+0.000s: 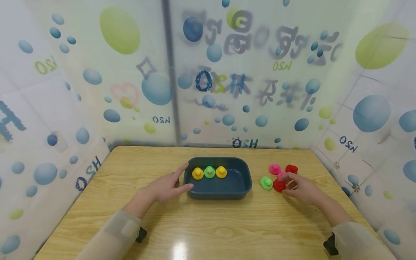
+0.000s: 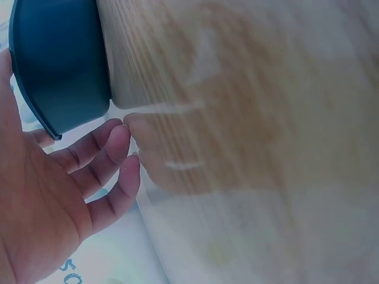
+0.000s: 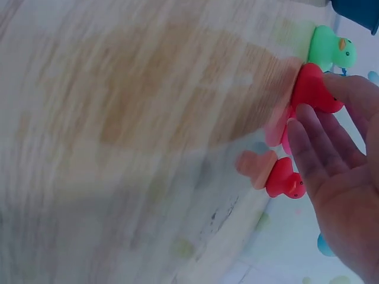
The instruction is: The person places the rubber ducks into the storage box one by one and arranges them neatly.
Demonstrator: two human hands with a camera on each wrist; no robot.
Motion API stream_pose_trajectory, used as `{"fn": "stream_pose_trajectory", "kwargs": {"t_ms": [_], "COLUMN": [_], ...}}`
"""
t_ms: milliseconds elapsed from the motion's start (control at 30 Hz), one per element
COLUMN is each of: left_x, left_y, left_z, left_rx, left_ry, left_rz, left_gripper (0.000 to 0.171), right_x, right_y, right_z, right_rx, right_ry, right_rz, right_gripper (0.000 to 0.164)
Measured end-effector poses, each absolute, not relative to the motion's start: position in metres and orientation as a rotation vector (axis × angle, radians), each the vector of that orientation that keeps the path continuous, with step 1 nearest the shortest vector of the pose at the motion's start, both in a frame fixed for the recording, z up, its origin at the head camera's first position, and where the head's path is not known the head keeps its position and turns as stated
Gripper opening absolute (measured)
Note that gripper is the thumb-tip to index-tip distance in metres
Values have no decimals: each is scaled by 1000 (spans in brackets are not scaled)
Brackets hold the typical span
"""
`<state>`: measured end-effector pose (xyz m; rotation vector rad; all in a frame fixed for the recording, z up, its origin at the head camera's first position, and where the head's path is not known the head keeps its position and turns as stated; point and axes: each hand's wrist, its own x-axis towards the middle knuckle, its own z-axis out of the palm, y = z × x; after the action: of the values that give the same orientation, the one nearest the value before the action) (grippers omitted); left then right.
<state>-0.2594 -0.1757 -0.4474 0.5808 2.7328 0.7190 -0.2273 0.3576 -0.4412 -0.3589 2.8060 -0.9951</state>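
My left hand (image 1: 165, 186) rests at the left end of a dark blue tray (image 1: 240, 189), thumb and index finger spread along its rim. In the left wrist view, the other fingers (image 2: 118, 145) bend loosely below the tray wall. Inside the tray sit two yellow rubber ducks and, between them, a green rubber duck (image 1: 209, 172). To the tray's right, my right hand (image 1: 303, 188) pinches a red rubber duck (image 3: 309, 89) between thumb and fingers, the duck still on the table. Close by stand another green duck (image 1: 266, 183), another red duck (image 1: 291, 168) and pink ducks (image 1: 274, 168), one partly hidden.
Everything stands on a light wooden table (image 1: 208, 227). Pale sheeting (image 1: 208, 119) printed with blue and green bubbles closes off the back and both sides. The tray's right part shows bare floor.
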Motion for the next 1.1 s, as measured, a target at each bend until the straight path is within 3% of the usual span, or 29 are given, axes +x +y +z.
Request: {"fn": "stream_pose_trajectory", "kwargs": {"t_ms": [333, 1100], "left_x": [-260, -260], "left_y": [-175, -177], "left_z": [-446, -445], "left_rx": [593, 605], "left_ry": [2738, 2729], "left_rz": [714, 733], "left_gripper": [101, 101], "right_x": [-227, -214], "right_y": [355, 362], "right_z": [-438, -435], "right_rx": [-272, -430], "right_ry": [2796, 2801], "right_rz": [-916, -878], "right_gripper": [30, 27]}}
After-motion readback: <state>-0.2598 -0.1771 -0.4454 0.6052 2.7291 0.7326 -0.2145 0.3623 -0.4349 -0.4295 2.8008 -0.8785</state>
